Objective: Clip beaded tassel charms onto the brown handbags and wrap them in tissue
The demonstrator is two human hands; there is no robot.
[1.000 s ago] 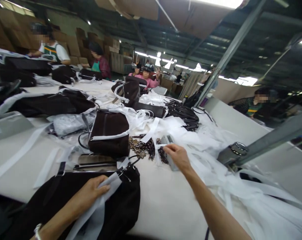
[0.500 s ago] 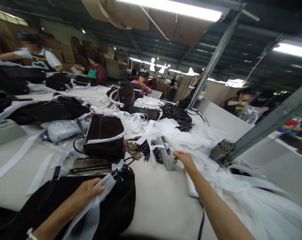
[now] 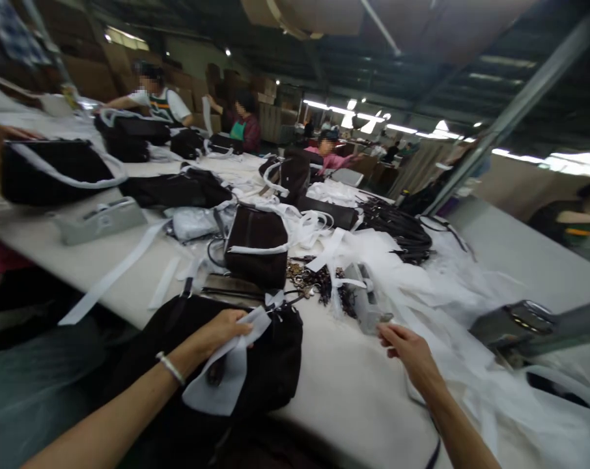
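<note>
My left hand (image 3: 229,329) is closed on a white strip (image 3: 221,384) that hangs in front of a black bag (image 3: 275,365) at the table's near edge. The fingers of my right hand (image 3: 405,348) are pinched together beside the near end of a grey tape dispenser (image 3: 366,303); what they hold, if anything, is too small to make out. Left of the dispenser lies a pile of dark straps with metal rings (image 3: 312,280). A dark brown bag with a white-wrapped handle (image 3: 258,244) stands behind the black bag.
White sheet material (image 3: 436,326) spreads over the right side, near a dark flask (image 3: 512,322) and a slanted metal post (image 3: 514,124). Black cords (image 3: 397,225) lie farther back. Another grey dispenser (image 3: 102,220) and a person's hand by a black bag (image 3: 55,172) are at left.
The view has swung left, bringing in the left-hand dispenser and the nearby person's arm. My right hand has drawn slightly away from the dispenser. The strip in my left hand now hangs in a loop.
</note>
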